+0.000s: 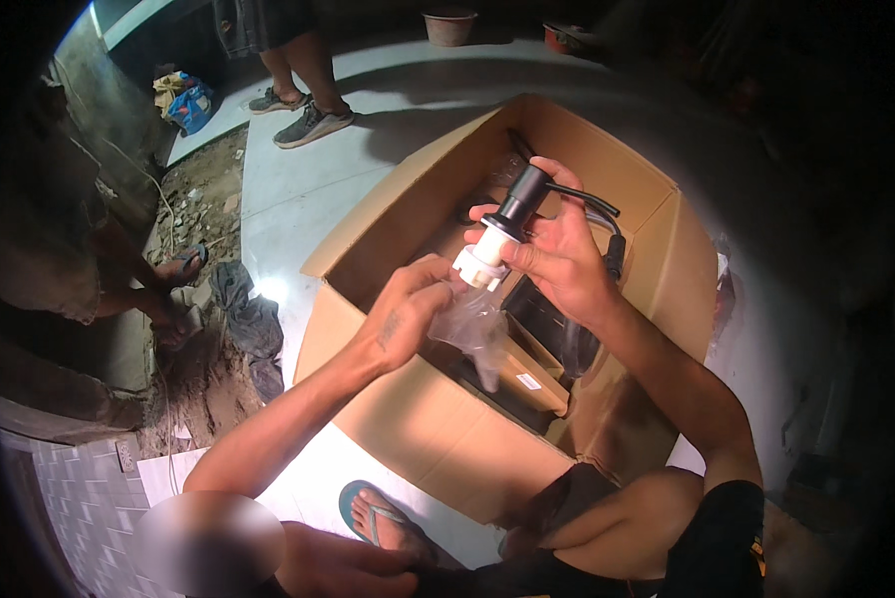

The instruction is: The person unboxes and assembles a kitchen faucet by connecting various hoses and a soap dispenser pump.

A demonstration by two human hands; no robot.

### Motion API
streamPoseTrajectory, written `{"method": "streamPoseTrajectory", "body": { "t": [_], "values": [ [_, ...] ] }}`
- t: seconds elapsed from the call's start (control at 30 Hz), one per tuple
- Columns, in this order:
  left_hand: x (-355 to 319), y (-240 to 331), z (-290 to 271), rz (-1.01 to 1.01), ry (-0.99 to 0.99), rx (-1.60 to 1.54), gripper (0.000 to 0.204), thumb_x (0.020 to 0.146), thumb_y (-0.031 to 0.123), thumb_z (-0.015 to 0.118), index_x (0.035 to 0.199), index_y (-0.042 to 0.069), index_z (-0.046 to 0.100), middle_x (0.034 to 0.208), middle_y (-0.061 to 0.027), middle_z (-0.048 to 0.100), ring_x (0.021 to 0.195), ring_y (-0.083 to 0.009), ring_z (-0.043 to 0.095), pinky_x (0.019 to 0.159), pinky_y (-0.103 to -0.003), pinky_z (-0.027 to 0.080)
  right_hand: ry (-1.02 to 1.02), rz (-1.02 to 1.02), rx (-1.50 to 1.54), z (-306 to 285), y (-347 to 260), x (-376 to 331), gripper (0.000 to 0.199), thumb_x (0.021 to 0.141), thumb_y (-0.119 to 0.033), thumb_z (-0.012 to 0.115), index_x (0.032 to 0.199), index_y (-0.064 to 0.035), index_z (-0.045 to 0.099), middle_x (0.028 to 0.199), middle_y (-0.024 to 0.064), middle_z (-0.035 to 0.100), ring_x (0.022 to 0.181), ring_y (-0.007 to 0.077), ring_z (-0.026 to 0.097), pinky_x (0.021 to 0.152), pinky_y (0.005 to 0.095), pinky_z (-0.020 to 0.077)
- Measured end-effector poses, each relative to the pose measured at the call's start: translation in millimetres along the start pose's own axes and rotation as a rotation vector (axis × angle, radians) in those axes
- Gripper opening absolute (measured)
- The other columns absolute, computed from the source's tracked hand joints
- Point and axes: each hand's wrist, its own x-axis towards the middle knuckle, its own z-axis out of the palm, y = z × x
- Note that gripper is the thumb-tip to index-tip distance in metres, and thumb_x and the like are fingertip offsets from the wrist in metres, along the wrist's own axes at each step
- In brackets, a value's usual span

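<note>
Above an open cardboard box (408,424), my right hand (567,259) grips a black soap dispenser pump (523,199) with a curved spout pointing right. A white threaded collar and nut (479,261) form its lower end. My left hand (413,304) has its fingers closed at that white nut, with thumb and forefinger pinching near its edge. A clear plastic bag (472,334) hangs beneath the nut, beside my left fingers. Down in the box lie a smaller brown carton (527,374) with a white label and black hose-like parts (615,254).
Another person's legs and dark shoes (313,125) stand on the pale floor at the far left. A second person's sandalled foot (183,264) is beside rubble and a dark crumpled bag (248,314). Buckets (449,28) stand at the back; a blue bag (188,105) lies by the wall.
</note>
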Motion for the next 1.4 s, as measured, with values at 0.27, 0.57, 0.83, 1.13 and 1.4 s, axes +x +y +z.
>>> {"method": "streamPoseTrajectory", "body": {
  "t": [0.27, 0.57, 0.83, 1.13, 1.4],
  "values": [
    [-16, 17, 20, 0.078, 0.149, -0.015, 0.052, 0.080, 0.039, 0.077, 0.108, -0.001, 0.059, 0.095, -0.0004, 0.053, 0.086, -0.0101, 0.054, 0.072, -0.027, 0.045, 0.036, -0.155, -0.199, 20, -11, -6, 0.077, 0.079, 0.011, 0.063, 0.135, -0.0131, 0.016, 0.120, 0.0252, 0.051, 0.110, 0.0265, 0.057, 0.098, 0.0398, 0.0469],
    [-15, 16, 18, 0.518, 0.317, 0.345, 0.046, 0.075, 0.032, 0.077, 0.100, -0.005, 0.063, 0.090, -0.0104, 0.055, 0.078, -0.0184, 0.055, 0.070, -0.031, 0.045, 0.041, -0.163, -0.210, 15, -30, -17, 0.073, 0.077, 0.008, 0.067, 0.129, -0.0128, 0.020, 0.119, 0.0233, 0.054, 0.110, 0.0236, 0.056, 0.092, 0.0373, 0.0489],
    [-25, 27, 23, 0.329, 0.142, 0.020, 0.052, 0.076, 0.034, 0.075, 0.110, -0.001, 0.060, 0.095, -0.0071, 0.051, 0.082, -0.0172, 0.052, 0.068, -0.031, 0.044, -0.032, -0.102, -0.417, 8, -48, -17, 0.046, 0.080, 0.000, 0.070, 0.119, -0.0029, 0.046, 0.110, 0.0145, 0.063, 0.103, 0.0169, 0.060, 0.090, 0.0314, 0.0497],
    [-13, 45, 25, 0.487, 0.319, 0.409, 0.037, 0.080, 0.029, 0.065, 0.103, 0.000, 0.058, 0.087, -0.0095, 0.057, 0.076, -0.0200, 0.053, 0.069, -0.031, 0.044, -0.018, -0.070, -0.457, -1, -50, -21, 0.042, 0.080, -0.001, 0.071, 0.115, -0.0043, 0.047, 0.107, 0.0124, 0.063, 0.098, 0.0148, 0.059, 0.088, 0.0281, 0.0484],
    [-10, 44, 36, -0.220, 0.027, -0.472, 0.039, 0.090, 0.041, 0.040, 0.099, 0.006, 0.057, 0.084, -0.0032, 0.056, 0.076, -0.0130, 0.055, 0.074, -0.028, 0.045, -0.121, -0.060, -0.540, -13, -56, -19, 0.044, 0.079, -0.005, 0.076, 0.115, -0.0028, 0.049, 0.107, 0.0071, 0.059, 0.097, 0.0135, 0.057, 0.084, 0.0278, 0.0479]
  ]
}}
